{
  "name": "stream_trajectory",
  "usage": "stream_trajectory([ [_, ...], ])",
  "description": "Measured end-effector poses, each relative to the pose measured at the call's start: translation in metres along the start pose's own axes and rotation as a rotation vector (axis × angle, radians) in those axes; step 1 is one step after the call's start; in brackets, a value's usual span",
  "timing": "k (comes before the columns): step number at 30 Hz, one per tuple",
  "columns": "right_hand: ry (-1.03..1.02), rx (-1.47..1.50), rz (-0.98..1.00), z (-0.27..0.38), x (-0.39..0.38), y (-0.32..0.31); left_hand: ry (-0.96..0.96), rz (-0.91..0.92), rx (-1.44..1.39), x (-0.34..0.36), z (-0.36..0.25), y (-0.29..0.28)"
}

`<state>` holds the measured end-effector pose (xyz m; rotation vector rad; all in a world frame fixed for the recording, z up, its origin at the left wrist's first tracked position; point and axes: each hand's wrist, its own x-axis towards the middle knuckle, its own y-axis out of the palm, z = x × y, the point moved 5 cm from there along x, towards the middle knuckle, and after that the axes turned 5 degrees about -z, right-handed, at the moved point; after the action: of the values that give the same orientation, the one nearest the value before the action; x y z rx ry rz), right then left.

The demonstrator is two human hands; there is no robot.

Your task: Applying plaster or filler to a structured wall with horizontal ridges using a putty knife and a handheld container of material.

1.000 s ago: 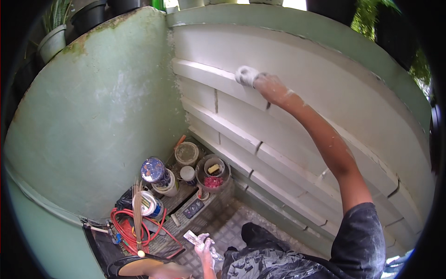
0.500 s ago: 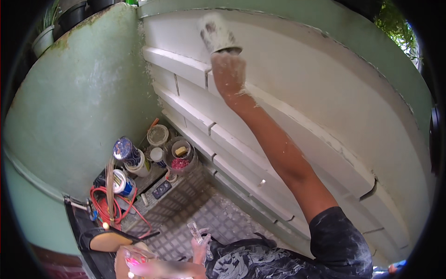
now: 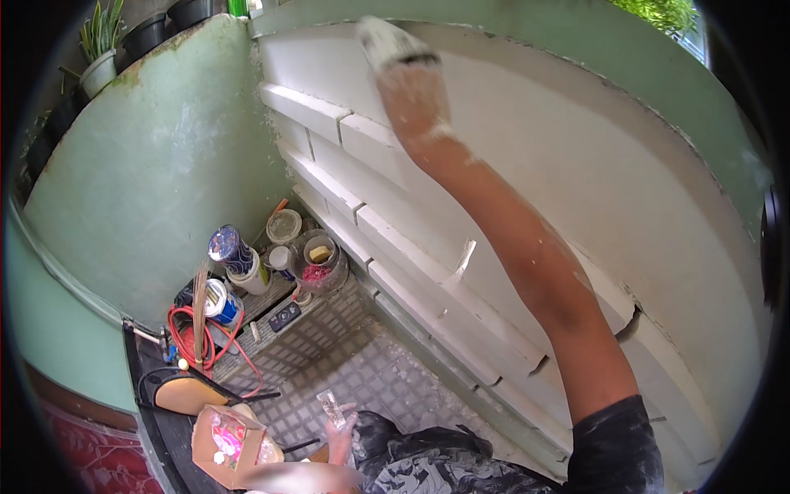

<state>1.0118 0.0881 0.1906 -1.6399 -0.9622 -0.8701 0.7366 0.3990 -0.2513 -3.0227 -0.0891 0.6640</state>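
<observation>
White wall (image 3: 543, 115) is rising behind the right hand (image 3: 418, 97), which, closed round a smeared tool (image 3: 387, 43), is shifting work higher; below it, the half-curled left hand (image 3: 340, 432) is holding a flat tool (image 3: 329, 405).

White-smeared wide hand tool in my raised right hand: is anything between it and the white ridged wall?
Nothing visible stands between the white-smeared wide hand tool in your right hand and the white ridged wall; blur hides whether they touch.

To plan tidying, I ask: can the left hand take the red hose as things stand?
Probably not: the left hand holds a smeared flat tool, and the red hose lies away from it, partly behind the stick broom.
</observation>
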Motion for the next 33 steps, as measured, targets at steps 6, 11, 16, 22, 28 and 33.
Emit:
stream_trajectory([
  [6, 0.022, 0.136, 0.419, -0.007, -0.071, -0.026, 0.084, 0.173, 0.003, 0.023, -0.02, 0.014],
  [11, 0.101, -0.087, 0.109, -0.062, -0.072, -0.113, 0.082, 0.247, 0.073, 0.029, -0.027, 0.009],
  [16, -0.004, 0.004, 0.577, -0.055, -0.109, -0.125, -0.054, 0.403, 0.032, 0.027, -0.021, 0.004],
  [22, -0.076, -0.224, 0.02, -0.105, -0.139, -0.201, -0.233, 0.475, -0.171, 0.039, -0.007, -0.001],
  [28, 0.134, -0.176, 0.686, -0.097, -0.162, -0.215, -0.581, 0.467, -0.506, 0.061, 0.019, 0.01],
  [33, 0.141, -0.265, 0.306, -0.098, -0.131, -0.246, -0.695, 0.496, -0.599, 0.08, 0.025, 0.012],
])
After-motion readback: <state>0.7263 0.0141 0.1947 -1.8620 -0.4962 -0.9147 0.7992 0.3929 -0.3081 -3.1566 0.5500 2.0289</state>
